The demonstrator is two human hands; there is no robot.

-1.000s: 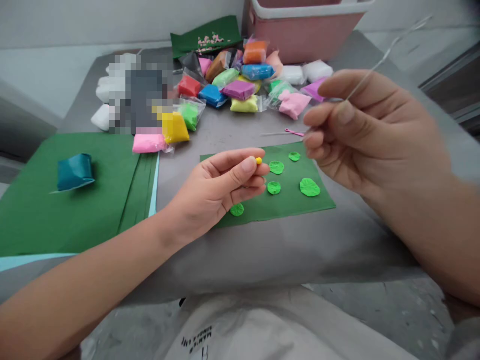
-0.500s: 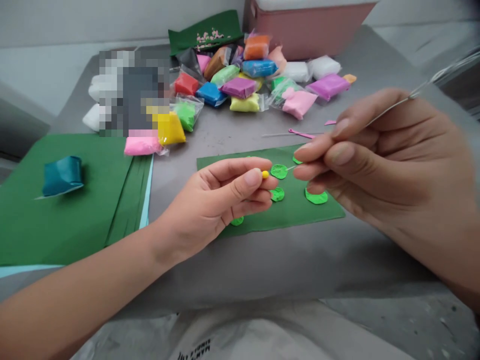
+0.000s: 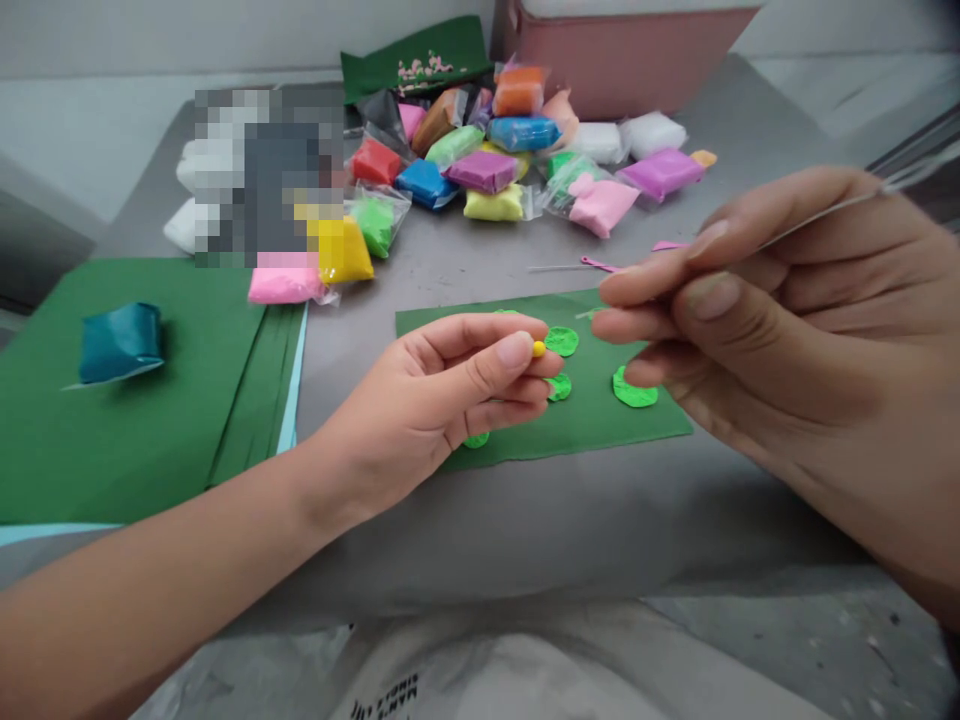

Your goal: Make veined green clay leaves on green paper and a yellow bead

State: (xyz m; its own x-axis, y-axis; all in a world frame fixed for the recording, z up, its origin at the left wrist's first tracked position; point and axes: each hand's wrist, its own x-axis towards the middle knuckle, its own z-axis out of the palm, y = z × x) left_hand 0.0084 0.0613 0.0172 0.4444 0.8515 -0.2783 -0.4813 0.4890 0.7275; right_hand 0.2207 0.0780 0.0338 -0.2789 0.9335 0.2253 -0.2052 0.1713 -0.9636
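My left hand (image 3: 465, 385) pinches a tiny yellow piece of clay (image 3: 539, 349) between thumb and forefinger. To its right, my right hand (image 3: 810, 310) is closed round a thin wire (image 3: 817, 216); one end pokes out past the fingertips and the rest runs back over the hand. The wire tip and the yellow clay are apart. Both hands hover over a dark green sheet (image 3: 585, 440), on which several flat bright green clay discs (image 3: 635, 388) lie. My hands partly cover some of these discs.
Packets of coloured clay (image 3: 484, 172) are heaped along the back, before a pink bin (image 3: 630, 60). Pink modelling tools (image 3: 598, 264) lie behind the sheet. Stacked green sheets (image 3: 172, 440) at left carry a teal packet (image 3: 121, 343). A blurred-out patch hides the back left.
My right hand has drawn slightly to the right, taking the wire tip farther from the yellow clay. The left hand keeps its pinch, and the view has shifted a little.
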